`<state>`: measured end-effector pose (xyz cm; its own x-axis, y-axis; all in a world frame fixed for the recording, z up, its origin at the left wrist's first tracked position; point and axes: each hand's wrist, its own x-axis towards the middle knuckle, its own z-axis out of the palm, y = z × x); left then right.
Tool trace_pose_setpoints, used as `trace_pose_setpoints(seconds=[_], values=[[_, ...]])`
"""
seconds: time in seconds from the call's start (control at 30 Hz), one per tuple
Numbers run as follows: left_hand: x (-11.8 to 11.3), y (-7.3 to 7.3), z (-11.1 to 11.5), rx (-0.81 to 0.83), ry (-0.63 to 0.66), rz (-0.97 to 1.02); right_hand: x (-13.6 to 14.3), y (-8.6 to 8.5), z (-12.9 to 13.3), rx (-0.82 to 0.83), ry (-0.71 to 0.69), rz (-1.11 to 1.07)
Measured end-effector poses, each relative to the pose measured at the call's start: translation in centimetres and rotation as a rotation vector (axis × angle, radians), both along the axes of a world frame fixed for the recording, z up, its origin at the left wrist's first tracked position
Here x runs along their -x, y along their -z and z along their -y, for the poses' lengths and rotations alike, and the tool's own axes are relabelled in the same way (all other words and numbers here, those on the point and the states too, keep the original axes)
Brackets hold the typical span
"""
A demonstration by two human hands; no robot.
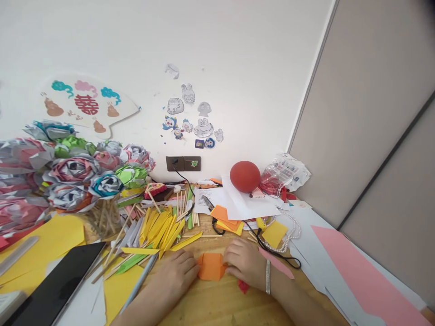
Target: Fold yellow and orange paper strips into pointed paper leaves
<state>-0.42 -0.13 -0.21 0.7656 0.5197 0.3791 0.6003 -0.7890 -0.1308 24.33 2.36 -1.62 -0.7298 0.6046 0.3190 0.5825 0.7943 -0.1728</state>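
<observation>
An orange piece of folded paper lies on the wooden table between my hands. My left hand has its fingers bent together at the paper's left edge. At its right edge, my right hand grips the paper with curled fingers; a bracelet circles that wrist. A small red piece sits under the right hand. Folded yellow paper strips are heaped beyond my left hand, and more orange folded sheets lie beyond the paper.
Paper flowers crowd the left back. A black phone lies at the left. Behind are a red balloon and white sheets. A black cord and pearl string are near my right hand. Pink paper lies right.
</observation>
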Motion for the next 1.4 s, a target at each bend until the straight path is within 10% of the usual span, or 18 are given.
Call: trace_pose_setpoints(seconds=[0.67, 1.4], values=[[-0.6, 0.9, 0.0, -0.073, -0.098, -0.009, 1.4, 1.2, 0.2, -0.271, -0.025, 0.114], [-2.1, 0.5, 0.3, 0.286, -0.518, 0.139, 3.3, 1.7, 0.8, 0.131, 0.441, -0.262]])
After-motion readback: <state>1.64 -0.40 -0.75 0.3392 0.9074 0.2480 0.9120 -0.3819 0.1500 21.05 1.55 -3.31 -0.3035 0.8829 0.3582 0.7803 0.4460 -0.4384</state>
